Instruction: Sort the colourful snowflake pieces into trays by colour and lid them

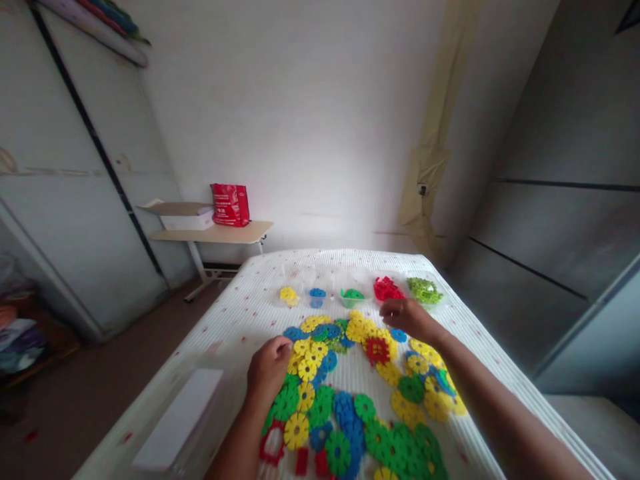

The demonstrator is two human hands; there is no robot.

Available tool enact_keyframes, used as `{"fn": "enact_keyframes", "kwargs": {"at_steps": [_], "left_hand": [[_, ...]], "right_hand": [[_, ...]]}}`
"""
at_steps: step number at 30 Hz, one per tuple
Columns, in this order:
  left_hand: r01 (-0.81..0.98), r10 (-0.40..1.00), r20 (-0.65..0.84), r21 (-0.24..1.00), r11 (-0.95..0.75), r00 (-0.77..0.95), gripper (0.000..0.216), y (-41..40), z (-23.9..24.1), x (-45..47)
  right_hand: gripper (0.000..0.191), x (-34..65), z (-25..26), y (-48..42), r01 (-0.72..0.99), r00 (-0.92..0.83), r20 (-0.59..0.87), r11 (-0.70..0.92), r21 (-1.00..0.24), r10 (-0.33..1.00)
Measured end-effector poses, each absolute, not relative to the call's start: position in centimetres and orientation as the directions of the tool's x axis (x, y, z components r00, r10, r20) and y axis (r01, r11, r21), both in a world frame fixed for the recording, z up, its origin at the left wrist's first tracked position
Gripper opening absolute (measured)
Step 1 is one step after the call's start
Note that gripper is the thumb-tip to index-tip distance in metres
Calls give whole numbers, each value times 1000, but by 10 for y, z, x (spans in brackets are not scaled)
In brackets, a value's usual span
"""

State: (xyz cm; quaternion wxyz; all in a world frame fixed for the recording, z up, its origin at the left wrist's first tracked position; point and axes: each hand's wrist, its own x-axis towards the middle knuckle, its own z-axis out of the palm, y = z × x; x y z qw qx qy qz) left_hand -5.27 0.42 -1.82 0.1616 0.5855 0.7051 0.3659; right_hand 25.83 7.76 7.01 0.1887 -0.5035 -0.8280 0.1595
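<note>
Notched plastic discs in yellow (297, 431), green (338, 453) and blue (350, 423) lie in a loose heap on the bed-like surface, with a square red piece (377, 350) among them. My left hand (269, 365) rests at the heap's left edge, its fingers curled beside yellow discs; whatever they may hold is hidden. Over the far right of the heap, my right hand (404, 316) has its fingers bent together, close to the clear container of red pieces (387, 289). Anything between those fingers is too small to make out.
Clear containers along the far side hold yellow discs (289, 296), blue discs (317, 297), green pieces (353, 298) and light green pieces (424, 291). A white box (179, 417) lies at left. Behind stands a small table (220, 233) with a red bag (230, 205).
</note>
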Motion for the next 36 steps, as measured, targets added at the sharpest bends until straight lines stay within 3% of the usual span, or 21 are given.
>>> {"fn": "enact_keyframes", "kwargs": {"at_steps": [2, 4, 8, 12, 20, 28, 36], "left_hand": [[704, 944, 199, 708, 47, -264, 25, 4, -18, -52], [702, 942, 193, 710, 60, -276, 24, 4, -18, -52], [705, 940, 190, 705, 71, -285, 24, 4, -21, -53], [683, 939, 178, 726, 76, -293, 24, 5, -23, -55], [658, 938, 153, 747, 95, -310, 24, 3, -17, -53], [665, 938, 160, 741, 92, -308, 23, 4, -16, -52], [662, 936, 149, 742, 106, -318, 21, 5, -16, -55]], "right_hand": [[11, 256, 61, 60, 711, -547, 92, 520, -473, 832], [17, 253, 51, 45, 703, -606, 73, 576, -417, 792], [41, 246, 35, 29, 794, -582, 48, 580, -183, 812], [38, 243, 30, 29, 856, -508, 39, 509, -93, 861], [38, 250, 41, 35, 862, -479, 82, 486, -140, 874], [32, 258, 86, 100, 955, -114, 316, 192, -226, 942], [28, 254, 87, 128, 957, -40, 385, 147, -252, 922]]}}
